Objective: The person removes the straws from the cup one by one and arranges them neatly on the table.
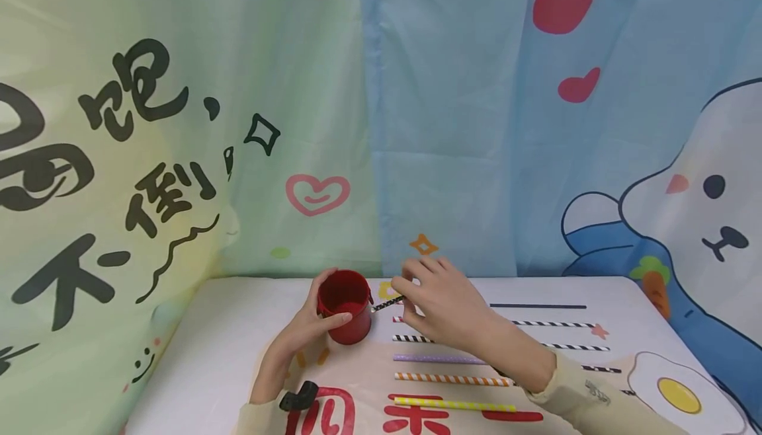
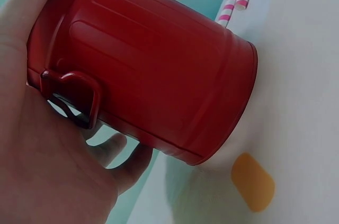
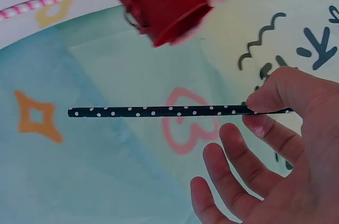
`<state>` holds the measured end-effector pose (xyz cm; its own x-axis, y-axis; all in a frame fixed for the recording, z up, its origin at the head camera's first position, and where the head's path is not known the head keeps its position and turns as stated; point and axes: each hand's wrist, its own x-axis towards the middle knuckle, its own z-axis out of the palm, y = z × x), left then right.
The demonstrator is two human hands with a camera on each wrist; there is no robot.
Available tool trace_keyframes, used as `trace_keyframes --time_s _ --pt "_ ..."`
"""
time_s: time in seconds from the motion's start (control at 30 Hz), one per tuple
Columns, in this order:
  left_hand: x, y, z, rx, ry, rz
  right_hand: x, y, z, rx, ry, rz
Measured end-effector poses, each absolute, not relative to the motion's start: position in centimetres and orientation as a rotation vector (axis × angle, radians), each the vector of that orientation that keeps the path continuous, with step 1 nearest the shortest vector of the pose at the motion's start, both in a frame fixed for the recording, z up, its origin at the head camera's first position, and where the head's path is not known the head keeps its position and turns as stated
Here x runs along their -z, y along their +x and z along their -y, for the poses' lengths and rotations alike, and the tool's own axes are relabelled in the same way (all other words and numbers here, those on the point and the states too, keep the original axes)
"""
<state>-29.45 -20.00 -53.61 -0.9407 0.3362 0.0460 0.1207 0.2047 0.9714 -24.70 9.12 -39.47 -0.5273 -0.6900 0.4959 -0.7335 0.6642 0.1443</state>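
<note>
My left hand [image 1: 306, 332] grips a small red metal bucket [image 1: 351, 329] from its left side, thumb near the rim and fingers round the back. In the left wrist view the bucket [image 2: 153, 70] shows ribbed sides and a small loop handle. Whether its base touches the table cannot be told. Between thumb and index finger, my right hand [image 1: 443, 303] pinches a black paper straw with white dots [image 3: 159, 111]. The other right fingers are loosely bent. In the head view one end of this straw [image 1: 388, 303] lies close to the bucket's right side, below the rim.
Several straws lie in a row on the printed tabletop [image 1: 238, 316], partly behind my right arm: a plain black straw [image 1: 538, 306], a purple straw [image 1: 437, 358], an orange-striped straw [image 1: 449, 379] and a yellow straw [image 1: 455, 404]. A printed curtain [image 1: 440, 124] hangs behind the table.
</note>
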Motion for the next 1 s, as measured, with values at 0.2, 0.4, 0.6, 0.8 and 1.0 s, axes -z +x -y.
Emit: trace_keyframes --time_s 0.2,0.4,0.6,0.8,1.0 --pt "53.6 -29.4 20.1 -1.822 0.431 -2.293 40.6 -24.3 -11.7 -0.041 1.047 2.393" --pt "53.6 -29.4 20.0 -1.828 0.406 -2.291 41.9 -23.8 -14.5 -0.012 1.011 2.445" --pt "53.5 -29.4 19.9 -1.832 0.420 -2.285 42.6 -23.4 -17.6 0.048 0.923 2.549" --pt "53.5 -29.3 19.9 -1.819 0.444 -2.290 42.7 -21.9 -20.2 0.113 0.812 2.681" --pt "53.5 -29.3 19.9 -1.820 0.439 -2.289 43.4 -20.1 -22.3 0.159 0.697 2.814"
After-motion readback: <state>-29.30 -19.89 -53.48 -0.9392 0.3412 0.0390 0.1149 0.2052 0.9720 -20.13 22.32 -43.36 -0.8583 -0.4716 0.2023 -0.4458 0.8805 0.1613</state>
